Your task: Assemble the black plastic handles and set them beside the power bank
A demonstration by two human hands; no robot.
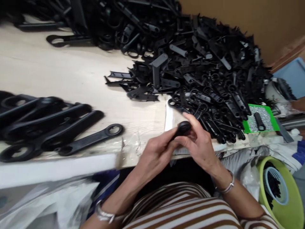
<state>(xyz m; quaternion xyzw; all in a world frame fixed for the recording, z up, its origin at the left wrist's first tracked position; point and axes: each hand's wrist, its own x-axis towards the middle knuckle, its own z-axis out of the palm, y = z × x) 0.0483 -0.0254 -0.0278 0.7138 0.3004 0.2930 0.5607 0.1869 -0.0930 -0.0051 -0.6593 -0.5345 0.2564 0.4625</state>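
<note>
Just off centre toward four o'clock in the head view, both hands meet on one black part (184, 127): the left hand (156, 148) pinches it from the nine o'clock side, the right hand (202, 146) from the three o'clock side. Its rounded end shows above the thumbs; the fingers hide the rest. It is held up over the near edge of the tabletop (59, 70).

Toward one o'clock, a pile (205, 63) of small black pieces spreads, its lower edge near the right hand. Toward eleven o'clock lies a heap (102, 22) of black pieces, partly blurred. At nine o'clock, a stack (71, 127) of larger black handles leans over, with a single handle (95, 139) just beside it, its ring end pointing toward the hands.

At three o'clock, a green-edged silver pad (268, 113) bears one black piece (259, 121). Toward four o'clock, a yellow-green bucket (294, 194) contains a pale blue basket (285, 194). At six o'clock shows a striped shirt (190, 210).
</note>
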